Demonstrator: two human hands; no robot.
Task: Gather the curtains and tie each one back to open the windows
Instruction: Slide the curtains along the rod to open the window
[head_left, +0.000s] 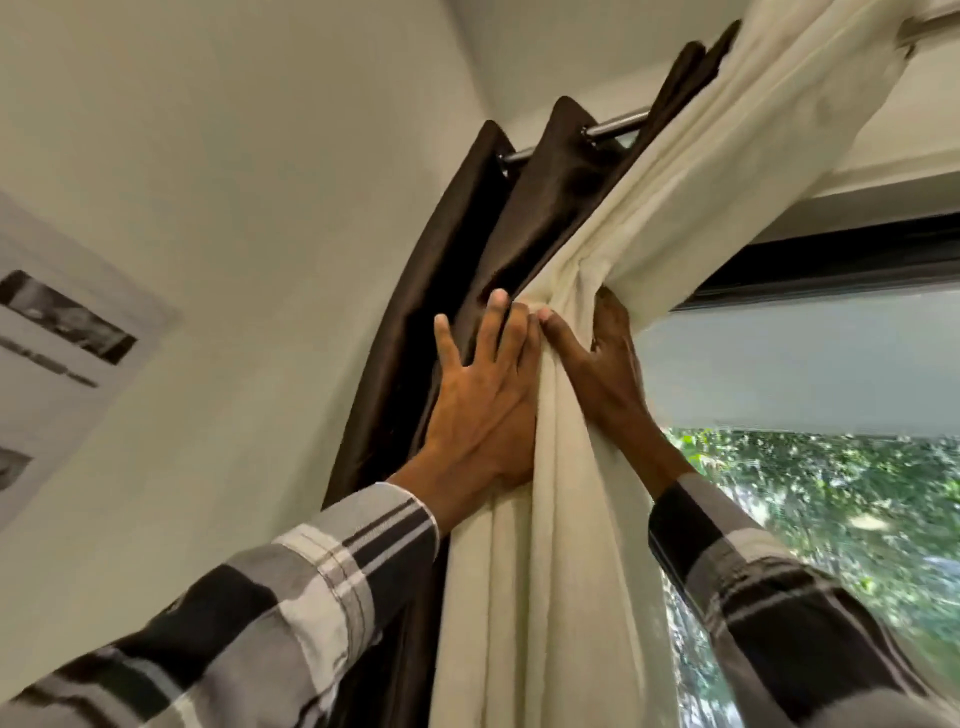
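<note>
Head view: I see my left hand (480, 395) with fingers spread flat, pressing the brown curtain (467, 249) beside the gathered cream curtain (566, 545). My right hand (602, 353) curls around the cream bunch between both hands, window (810, 364) just beyond it.

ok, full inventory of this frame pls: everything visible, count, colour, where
cream curtain: 1, off-white, centre, bunched between both hands
brown curtain: 1, dark brown, left of the cream one, hung by eyelets
curtain rod: 1, silver metal, top centre to top right
window: 1, dark frame, right, green foliage outside
poster: 1, white with black print, left wall
wall: white, left and top
left hand: fingers spread, pressing the curtains
right hand: grip around the cream curtain's gathered neck
sleeves: 2, black, grey and white plaid, bottom
</note>
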